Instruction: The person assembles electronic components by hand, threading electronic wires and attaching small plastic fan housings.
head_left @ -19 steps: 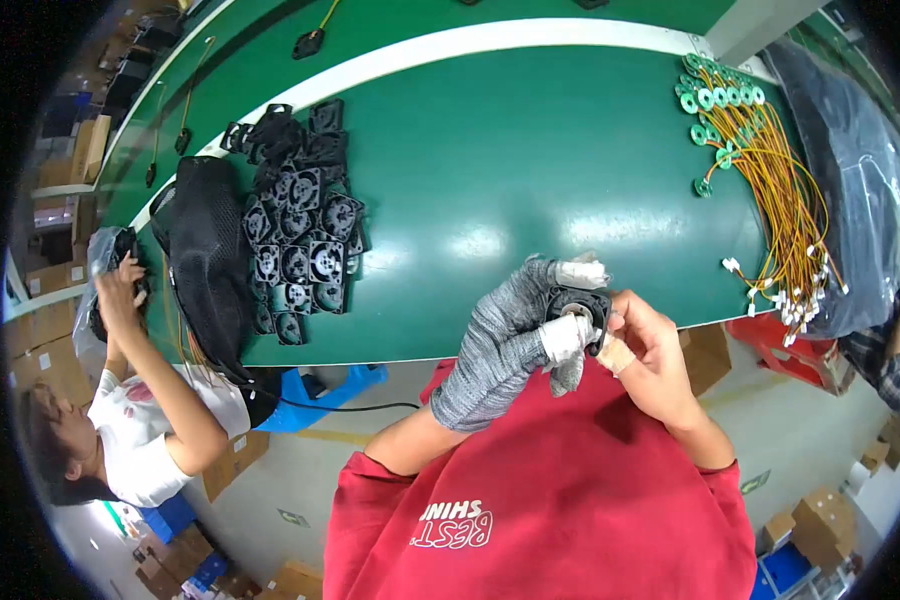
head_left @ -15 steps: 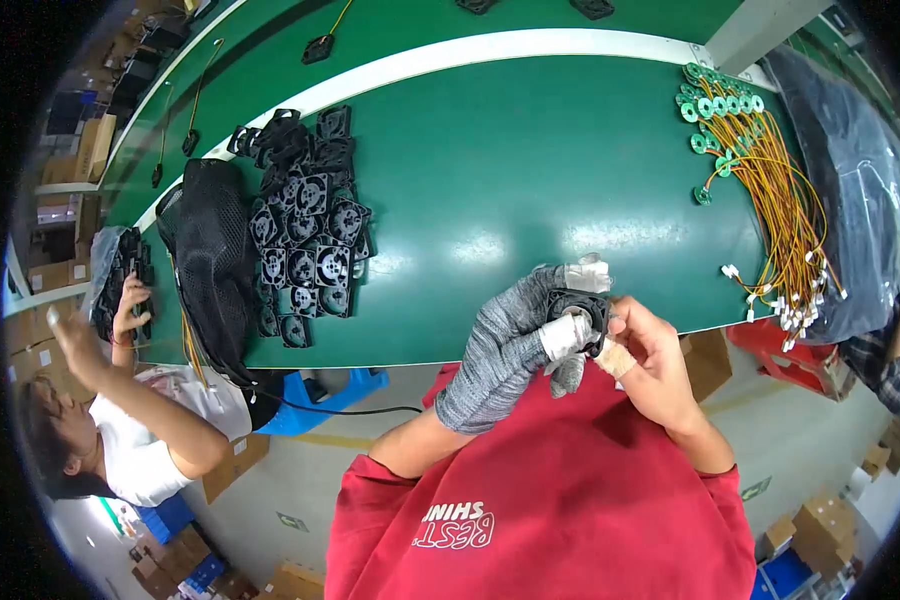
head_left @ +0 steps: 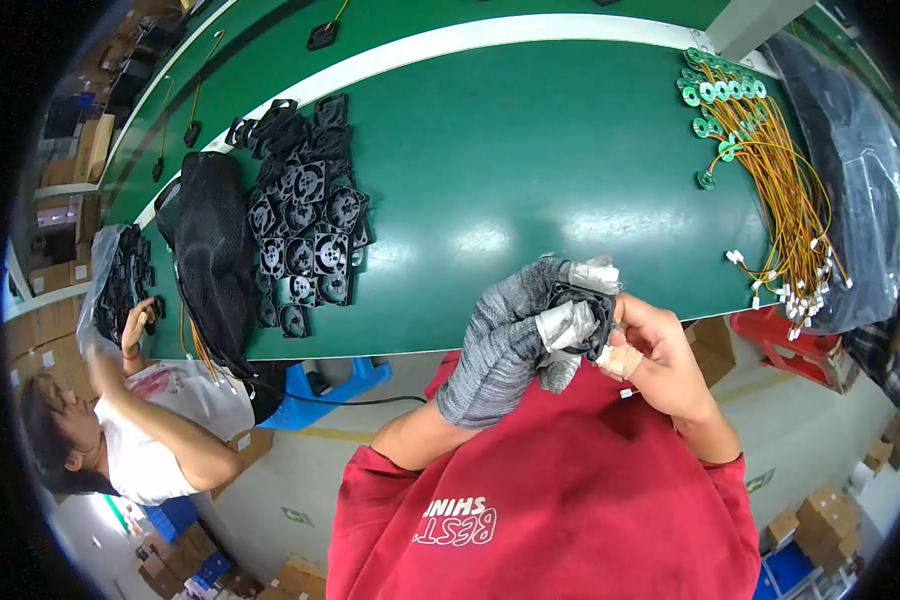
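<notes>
My left hand [head_left: 510, 335], in a grey knitted glove with whitish tape on the fingertips, grips a black square fan frame [head_left: 602, 308] just beyond the table's near edge. Its fingers cover much of the frame. At the frame's right side, my right hand [head_left: 662, 358] is closed in a pinch, a tan bandage round its thumb. What lies between those fingertips is mostly hidden. Below the thumb a small white connector [head_left: 627, 393] shows against my red top.
Several black fan frames [head_left: 310, 183] lie at left on the green table [head_left: 510, 130], beside a black mesh cover [head_left: 215, 240]. Green ring boards with orange-brown wires [head_left: 770, 190] lie at right, near dark plastic sheeting [head_left: 865, 170]. A co-worker [head_left: 155, 430] sits at far left.
A small white connector now shows below my right hand. Both hands stay at the fan frame, the right shifting slightly. The co-worker's near arm has lowered toward the black parts at left.
</notes>
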The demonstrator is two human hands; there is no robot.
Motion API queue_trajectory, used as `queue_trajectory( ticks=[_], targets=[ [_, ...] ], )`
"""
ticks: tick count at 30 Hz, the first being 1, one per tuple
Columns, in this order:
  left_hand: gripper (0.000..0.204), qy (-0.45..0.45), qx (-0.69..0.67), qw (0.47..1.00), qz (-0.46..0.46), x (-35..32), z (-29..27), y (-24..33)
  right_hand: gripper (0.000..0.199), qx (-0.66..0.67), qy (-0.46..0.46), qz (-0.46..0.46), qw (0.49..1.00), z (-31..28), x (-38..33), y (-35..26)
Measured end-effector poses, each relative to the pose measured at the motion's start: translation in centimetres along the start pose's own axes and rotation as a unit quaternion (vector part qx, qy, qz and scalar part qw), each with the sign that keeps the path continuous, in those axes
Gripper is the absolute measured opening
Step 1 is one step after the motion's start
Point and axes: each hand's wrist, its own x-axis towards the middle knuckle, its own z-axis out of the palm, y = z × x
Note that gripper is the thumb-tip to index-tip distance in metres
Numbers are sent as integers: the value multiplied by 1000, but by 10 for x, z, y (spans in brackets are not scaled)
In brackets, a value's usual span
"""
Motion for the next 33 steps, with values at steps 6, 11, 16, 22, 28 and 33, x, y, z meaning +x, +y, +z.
queue_trajectory(
  ticks=[6, 11, 16, 22, 28, 33],
  targets=[
    [29, -71, 14, 996, 43, 2, 6, 7, 9, 6, -2, 20, 1000, -1, -3, 0],
    [31, -48, 230, 962, 142, -3, 5, 4, 8, 9, -14, 35, 999, -7, -1, -1],
    [33, -127, 301, 907, 267, 8, -5, 5, 8, -141, 23, -31, 989, -12, 2, -5],
    [33, -120, 642, 648, 393, 6, -16, 20, 11, -184, 69, -10, 980, -18, 7, -21],
    [67, -90, 700, 655, 270, 2, -1, 20, 10, -142, 76, -46, 986, -13, 6, -7],
    [64, -70, 662, 695, 274, 10, 1, 22, 9, -172, 60, -74, 980, -12, 6, -3]
  ],
)
